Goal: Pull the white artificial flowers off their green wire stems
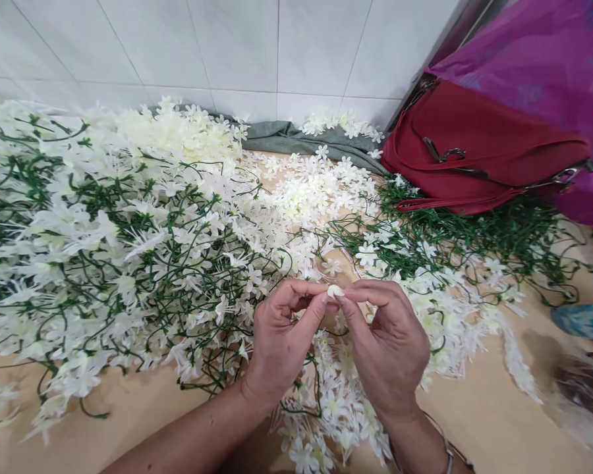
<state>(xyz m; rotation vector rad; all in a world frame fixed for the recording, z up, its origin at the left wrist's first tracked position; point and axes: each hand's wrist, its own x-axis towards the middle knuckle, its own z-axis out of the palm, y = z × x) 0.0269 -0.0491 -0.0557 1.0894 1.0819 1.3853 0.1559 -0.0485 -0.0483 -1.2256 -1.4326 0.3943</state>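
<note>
My left hand (281, 336) and my right hand (388, 345) meet in the lower middle of the view, fingertips pinched together. Between them sits a small white artificial flower (335, 289), gripped by both thumbs and forefingers. Below the hands lies a green vine with white flowers (326, 401), running under my wrists. A big heap of finished flowered vines (109, 230) covers the left half. A pile of loose white blossoms (316, 191) lies just beyond the hands.
Bare green stems (479, 240) lie at the right, in front of a red handbag (479, 158) against purple cloth (548, 59). A grey-green cloth (296, 139) runs along the white tiled wall (237, 46). Tan floor (479, 408) shows near right.
</note>
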